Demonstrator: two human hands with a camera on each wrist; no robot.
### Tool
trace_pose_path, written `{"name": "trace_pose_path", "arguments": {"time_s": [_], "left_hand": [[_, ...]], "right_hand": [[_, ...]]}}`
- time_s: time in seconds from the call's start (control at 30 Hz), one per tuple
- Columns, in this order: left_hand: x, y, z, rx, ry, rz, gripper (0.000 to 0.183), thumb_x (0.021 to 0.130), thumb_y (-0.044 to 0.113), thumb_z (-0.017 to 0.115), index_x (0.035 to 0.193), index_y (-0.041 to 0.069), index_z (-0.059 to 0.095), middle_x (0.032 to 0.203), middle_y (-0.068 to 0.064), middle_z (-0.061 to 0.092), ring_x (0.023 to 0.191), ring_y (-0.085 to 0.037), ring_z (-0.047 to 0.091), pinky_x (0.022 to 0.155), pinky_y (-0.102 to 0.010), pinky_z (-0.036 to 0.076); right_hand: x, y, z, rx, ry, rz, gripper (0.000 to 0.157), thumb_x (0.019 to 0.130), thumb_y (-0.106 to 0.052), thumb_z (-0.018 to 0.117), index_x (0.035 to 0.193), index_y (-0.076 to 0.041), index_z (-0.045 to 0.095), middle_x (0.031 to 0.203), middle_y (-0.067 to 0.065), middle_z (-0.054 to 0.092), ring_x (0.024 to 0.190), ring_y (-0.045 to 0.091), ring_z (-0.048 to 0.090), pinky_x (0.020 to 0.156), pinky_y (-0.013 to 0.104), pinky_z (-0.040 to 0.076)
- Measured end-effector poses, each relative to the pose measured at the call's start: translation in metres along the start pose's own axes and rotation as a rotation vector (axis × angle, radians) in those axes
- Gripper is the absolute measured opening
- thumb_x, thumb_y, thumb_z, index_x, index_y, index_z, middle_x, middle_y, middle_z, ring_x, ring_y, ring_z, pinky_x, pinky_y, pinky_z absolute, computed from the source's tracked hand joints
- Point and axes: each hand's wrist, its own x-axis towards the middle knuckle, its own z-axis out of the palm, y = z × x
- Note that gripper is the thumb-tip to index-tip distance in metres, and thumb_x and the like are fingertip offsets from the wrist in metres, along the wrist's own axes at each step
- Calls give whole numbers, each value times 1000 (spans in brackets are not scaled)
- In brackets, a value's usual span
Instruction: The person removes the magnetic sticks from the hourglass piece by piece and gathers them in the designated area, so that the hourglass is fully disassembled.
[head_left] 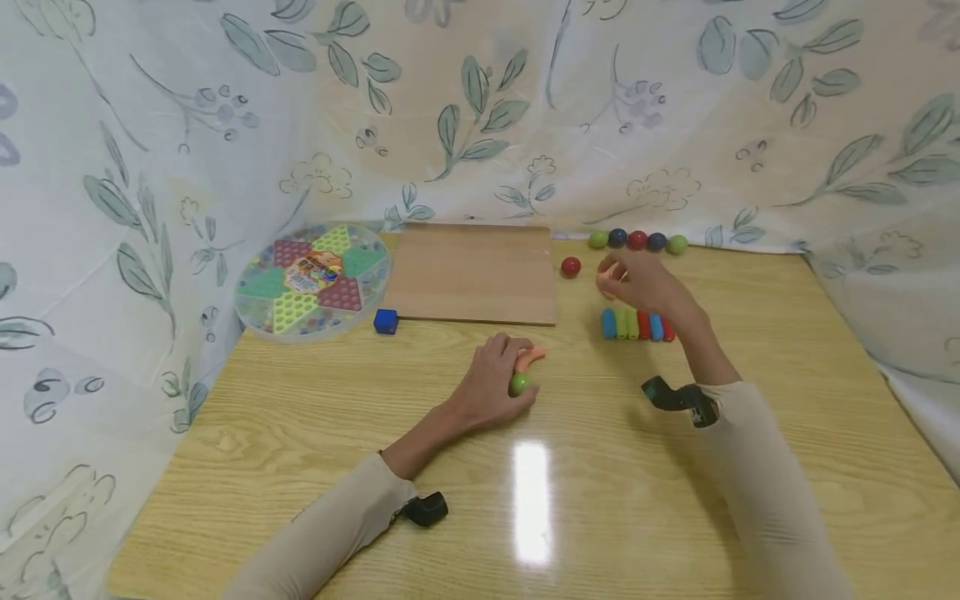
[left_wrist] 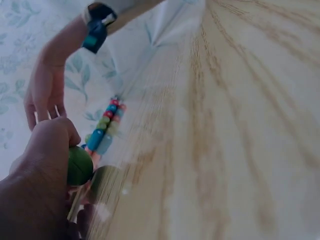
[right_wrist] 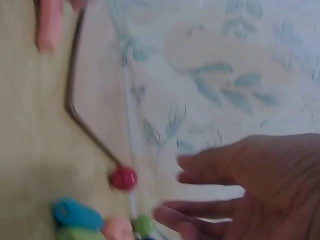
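Observation:
My left hand [head_left: 491, 379] rests low on the wooden table, its fingers and thumb curled round a green ball [head_left: 520, 383]. In the left wrist view the green ball [left_wrist: 80, 166] shows beside the thumb. By those fingertips lies a curved peach-orange piece [head_left: 531, 358]. My right hand [head_left: 637, 279] hovers near another peach-orange piece [head_left: 604, 283]. The right wrist view shows this hand [right_wrist: 260, 185] with loosely bent fingers, apart from each other and holding nothing. A red ball [head_left: 571, 267] lies left of it, and a row of blue, green and red cylinders [head_left: 638, 325] nearer me.
Behind the right hand, several green, blue and red balls [head_left: 637, 240] form a line along the curtain [head_left: 465, 100]. A thin wooden board [head_left: 472, 275] lies at the back middle. Left of it are a blue cube [head_left: 386, 322] and a round star-patterned game board [head_left: 313, 279].

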Motion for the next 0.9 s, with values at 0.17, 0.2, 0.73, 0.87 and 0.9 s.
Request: {"name": "trace_pose_path", "arguments": {"time_s": [0.17,0.2,0.73,0.87,0.9], "left_hand": [[2,-2,0,-42,9,-16,49,92,38,64,130,9,54,102,-4,56,93,-16,51,88,-37,43],[2,-2,0,-47,11,-20,47,92,37,64,128,9,54,101,-4,56,92,-16,51,88,-38,43],[0,2,-4,-35,24,15,29,99,33,55,115,9,60,108,-6,64,93,-19,53,96,-47,46],[-1,3,-3,-13,24,29,28,97,35,58,112,12,60,100,-3,63,88,-17,50,92,-43,45],[-1,2,-3,-12,21,32,28,97,35,59,112,12,60,99,-2,63,87,-16,50,92,-43,44]], "right_hand": [[-8,-18,29,18,-198,-164,31,100,-12,69,126,4,65,113,25,72,104,37,70,90,51,58],[-8,-21,35,20,-234,-194,30,99,-10,70,125,4,65,113,23,72,104,37,70,90,50,58],[-5,-39,84,-90,-238,-353,12,93,-2,76,99,-3,65,84,8,61,76,16,52,71,28,44],[-8,-39,82,-101,-244,-340,8,95,-4,74,99,-4,66,82,8,62,76,16,52,71,27,43],[-9,-39,81,-109,-244,-334,8,95,-4,74,98,-5,66,83,7,62,76,16,52,71,28,43]]}}
